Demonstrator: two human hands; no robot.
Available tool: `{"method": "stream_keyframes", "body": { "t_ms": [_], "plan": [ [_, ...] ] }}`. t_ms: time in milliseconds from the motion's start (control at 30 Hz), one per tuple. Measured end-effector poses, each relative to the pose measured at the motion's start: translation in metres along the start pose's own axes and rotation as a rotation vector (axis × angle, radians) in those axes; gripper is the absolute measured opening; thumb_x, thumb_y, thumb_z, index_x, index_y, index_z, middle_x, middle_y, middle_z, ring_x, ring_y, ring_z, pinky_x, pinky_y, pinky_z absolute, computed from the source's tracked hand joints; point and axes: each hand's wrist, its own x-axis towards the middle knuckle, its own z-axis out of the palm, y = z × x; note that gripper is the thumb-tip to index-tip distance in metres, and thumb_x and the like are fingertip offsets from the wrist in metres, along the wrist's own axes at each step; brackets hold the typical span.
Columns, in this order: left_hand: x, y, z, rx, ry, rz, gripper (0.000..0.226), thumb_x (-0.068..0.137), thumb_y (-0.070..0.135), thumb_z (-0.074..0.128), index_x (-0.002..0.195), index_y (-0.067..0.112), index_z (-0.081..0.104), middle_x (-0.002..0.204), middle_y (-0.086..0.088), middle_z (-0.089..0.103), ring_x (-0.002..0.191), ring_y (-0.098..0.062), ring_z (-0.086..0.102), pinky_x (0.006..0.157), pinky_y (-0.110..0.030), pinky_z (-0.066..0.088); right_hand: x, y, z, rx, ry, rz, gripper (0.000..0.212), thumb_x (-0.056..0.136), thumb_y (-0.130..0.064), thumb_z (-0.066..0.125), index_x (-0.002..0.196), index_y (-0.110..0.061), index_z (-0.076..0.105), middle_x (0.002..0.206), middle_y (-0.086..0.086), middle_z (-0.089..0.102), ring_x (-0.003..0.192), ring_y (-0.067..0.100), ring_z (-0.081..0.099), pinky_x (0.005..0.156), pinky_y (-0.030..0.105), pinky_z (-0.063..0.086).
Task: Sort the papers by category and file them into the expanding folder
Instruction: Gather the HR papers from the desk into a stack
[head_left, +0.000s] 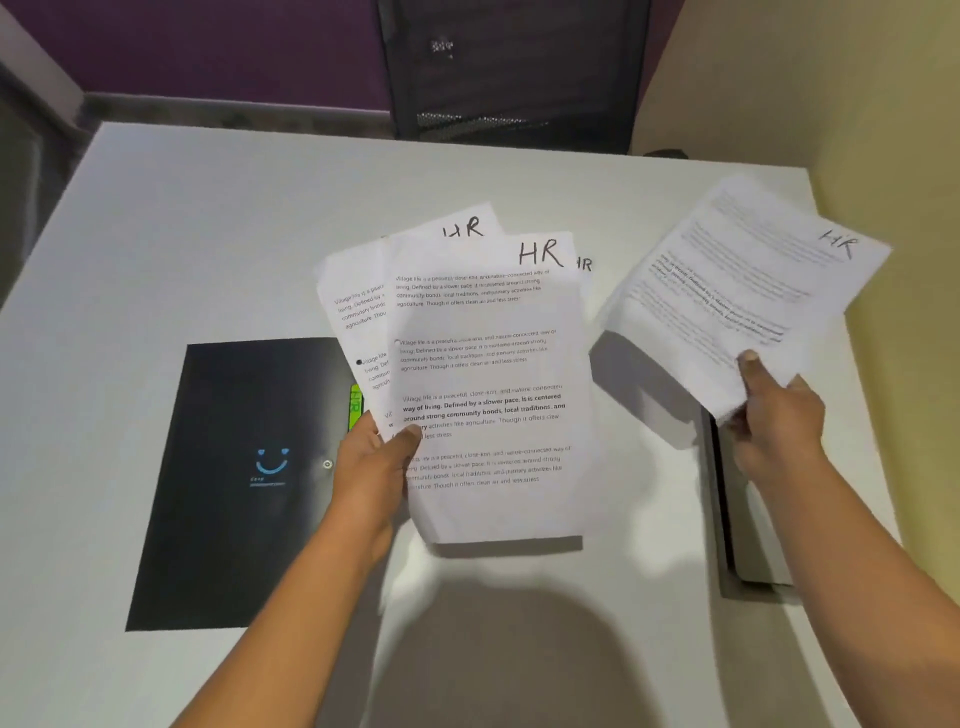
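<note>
Papers marked HR: fanned stack pinched at lower-left edge in left grip; second lot pinched by near corner in right grip. Expanding folder lies on tabletop, just outboard of left grip. Sheets prob. light, floppy, slippery; pinch edges, support underneath.

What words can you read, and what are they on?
"HR": front sheet, in the left hand
"HR": the sheet behind it
"HR": the tilted sheet in the right hand, print blurred
"HR": green tab at the black folder
"Village life is a peaceful": front sheet's print
Blue print on the folder: too small
</note>
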Motion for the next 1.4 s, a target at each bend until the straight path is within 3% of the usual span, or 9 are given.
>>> {"method": "stream_keyframes", "body": {
  "t_ms": [167, 333, 567, 767, 900, 1000, 1100, 1267, 1400],
  "plan": [
    [-0.004, 0.003, -0.007, -0.051, 0.04, 0.002, 0.035, 0.094, -0.008, 0.046, 0.12, 0.009, 0.063, 0.101, -0.004, 0.077, 0.085, -0.017, 0.075, 0.06, -0.025, 0.058, -0.02, 0.026, 0.06, -0.216, -0.058, -0.002, 0.018, 0.087, -0.022, 0.073, 0.104, -0.014, 0.07, 0.088, 0.002, 0.071, 0.052, 0.009, 0.059, 0.041, 0.017, 0.043],
    [-0.011, 0.0, -0.023, -0.058, 0.085, -0.013, 0.033, 0.094, -0.006, 0.048, 0.116, 0.011, 0.066, 0.104, -0.006, 0.076, 0.087, -0.021, 0.075, 0.064, -0.027, 0.061, -0.025, 0.058, 0.111, -0.572, -0.057, -0.02, 0.022, 0.08, -0.028, 0.067, 0.097, -0.013, 0.069, 0.092, 0.001, 0.073, 0.082, 0.026, 0.07, 0.071, 0.032, 0.056],
    [-0.012, -0.013, -0.046, -0.063, 0.129, -0.076, 0.031, 0.096, -0.004, 0.047, 0.116, 0.013, 0.065, 0.101, -0.005, 0.077, 0.089, -0.024, 0.075, 0.065, -0.033, 0.062, -0.04, 0.071, 0.14, -1.056, -0.144, -0.056, 0.038, 0.065, -0.042, 0.077, 0.087, -0.013, 0.061, 0.078, 0.002, 0.066, 0.075, 0.029, 0.065, 0.067, 0.033, 0.053],
    [-0.002, -0.017, -0.055, -0.026, 0.158, -0.097, 0.029, 0.097, -0.002, 0.049, 0.114, 0.015, 0.065, 0.1, -0.003, 0.077, 0.088, -0.023, 0.075, 0.066, -0.033, 0.06, -0.033, 0.075, 0.133, -0.863, -0.196, 0.09, 0.025, 0.062, -0.019, 0.071, 0.085, -0.009, 0.066, 0.078, 0.008, 0.072, 0.071, 0.029, 0.07, 0.059, 0.032, 0.055],
    [0.002, -0.013, -0.067, 0.045, 0.176, -0.052, 0.027, 0.097, 0.0, 0.051, 0.115, 0.015, 0.064, 0.102, 0.0, 0.077, 0.09, -0.019, 0.074, 0.074, -0.035, 0.057, -0.023, 0.064, 0.109, -0.763, -0.135, 0.065, 0.015, 0.075, -0.02, 0.075, 0.085, -0.011, 0.067, 0.08, 0.008, 0.07, 0.075, 0.031, 0.068, 0.07, 0.04, 0.059],
    [0.003, -0.012, -0.083, 0.09, 0.23, -0.019, 0.026, 0.096, 0.001, 0.055, 0.114, 0.017, 0.065, 0.106, 0.0, 0.076, 0.095, -0.022, 0.073, 0.082, -0.039, 0.057, -0.019, 0.043, 0.077, -0.529, -0.096, 0.103, 0.016, 0.078, -0.014, 0.081, 0.088, -0.013, 0.067, 0.102, 0.014, 0.073, 0.089, 0.032, 0.071, 0.085, 0.046, 0.059],
    [-0.002, -0.009, -0.092, 0.121, 0.283, 0.018, 0.027, 0.096, 0.002, 0.055, 0.117, 0.017, 0.061, 0.11, -0.002, 0.072, 0.094, -0.023, 0.07, 0.075, -0.032, 0.055, -0.032, 0.017, 0.036, -0.265, -0.107, 0.149, 0.033, 0.081, -0.008, 0.08, 0.113, -0.006, 0.07, 0.111, 0.012, 0.074, 0.101, 0.033, 0.071, 0.092, 0.051, 0.056],
    [-0.026, -0.008, -0.074, 0.113, 0.192, 0.035, 0.029, 0.096, 0.002, 0.055, 0.117, 0.021, 0.064, 0.109, 0.001, 0.074, 0.095, -0.019, 0.072, 0.076, -0.035, 0.058, -0.1, -0.015, -0.021, -0.186, -0.3, 0.167, 0.031, 0.087, -0.013, 0.071, 0.118, -0.015, 0.07, 0.107, 0.004, 0.077, 0.093, 0.021, 0.075, 0.07, 0.031, 0.062],
    [-0.054, -0.004, -0.042, 0.032, 0.033, 0.031, 0.032, 0.097, -0.003, 0.049, 0.113, 0.019, 0.066, 0.103, -0.003, 0.077, 0.089, -0.021, 0.075, 0.062, -0.028, 0.059, -0.149, -0.012, -0.044, -0.191, -0.412, 0.129, 0.033, 0.088, -0.009, 0.067, 0.121, -0.013, 0.069, 0.114, 0.007, 0.075, 0.105, 0.027, 0.071, 0.097, 0.044, 0.051]
  ]
}}
